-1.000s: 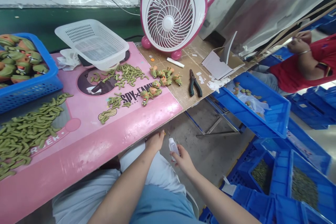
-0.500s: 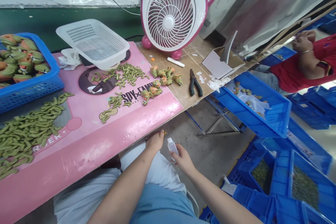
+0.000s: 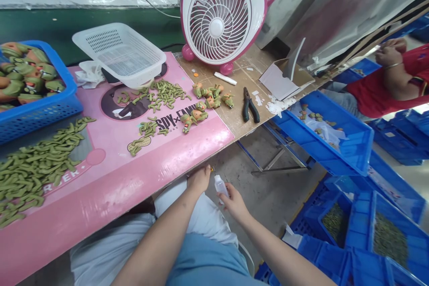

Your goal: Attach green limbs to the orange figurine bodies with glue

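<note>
Below the table edge, my right hand (image 3: 233, 202) is wrapped round a small translucent squeeze bottle (image 3: 220, 185), its white neck pointing up and away from me. Just left of it, my left hand (image 3: 199, 179) is closed over my lap. A bit of yellow (image 3: 212, 170) shows at its fingertips, too small to name. A thin dark tip lies between that yellow bit and the bottle neck; which one it belongs to I cannot tell. On the table above the hands lie several green and orange toy figures (image 3: 195, 118) and loose green curved pieces (image 3: 169, 94).
A blue basket (image 3: 40, 114) of figures and a heap of green pieces (image 3: 36, 167) occupy the left. Behind stand a white basket (image 3: 147, 71) and a pink fan (image 3: 216, 27). Pliers (image 3: 250, 105) lie near blue crates (image 3: 355, 152). A co-worker in a red shirt (image 3: 378, 91) sits right.
The view has shifted very slightly. Both hands keep nearly the same pose, with the bottle still in my right hand.
</note>
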The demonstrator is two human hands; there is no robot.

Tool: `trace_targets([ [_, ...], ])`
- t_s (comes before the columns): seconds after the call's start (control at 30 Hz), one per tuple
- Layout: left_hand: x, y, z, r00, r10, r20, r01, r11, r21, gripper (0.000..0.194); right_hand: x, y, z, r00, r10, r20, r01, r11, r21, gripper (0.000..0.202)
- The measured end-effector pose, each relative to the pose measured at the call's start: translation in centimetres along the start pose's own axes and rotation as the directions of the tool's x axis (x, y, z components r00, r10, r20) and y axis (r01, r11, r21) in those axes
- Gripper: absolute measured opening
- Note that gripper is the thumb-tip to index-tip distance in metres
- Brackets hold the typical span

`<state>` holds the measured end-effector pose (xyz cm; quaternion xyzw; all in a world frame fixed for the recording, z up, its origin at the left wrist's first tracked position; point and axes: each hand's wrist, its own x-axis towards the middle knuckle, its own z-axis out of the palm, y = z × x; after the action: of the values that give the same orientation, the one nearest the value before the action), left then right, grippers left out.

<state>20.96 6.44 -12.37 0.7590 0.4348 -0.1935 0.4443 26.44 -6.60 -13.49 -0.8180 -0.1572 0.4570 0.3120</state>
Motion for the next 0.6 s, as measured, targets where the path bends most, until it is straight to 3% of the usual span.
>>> trace_targets([
  [0.6, 0.13, -0.04, 0.04, 1.0, 0.015, 0.003, -0.015, 1.0, -0.002, 0.026, -0.26, -0.14, 0.02, 1.0, 0.0, -0.02, 0.001, 1.0, 0.025, 0.013],
])
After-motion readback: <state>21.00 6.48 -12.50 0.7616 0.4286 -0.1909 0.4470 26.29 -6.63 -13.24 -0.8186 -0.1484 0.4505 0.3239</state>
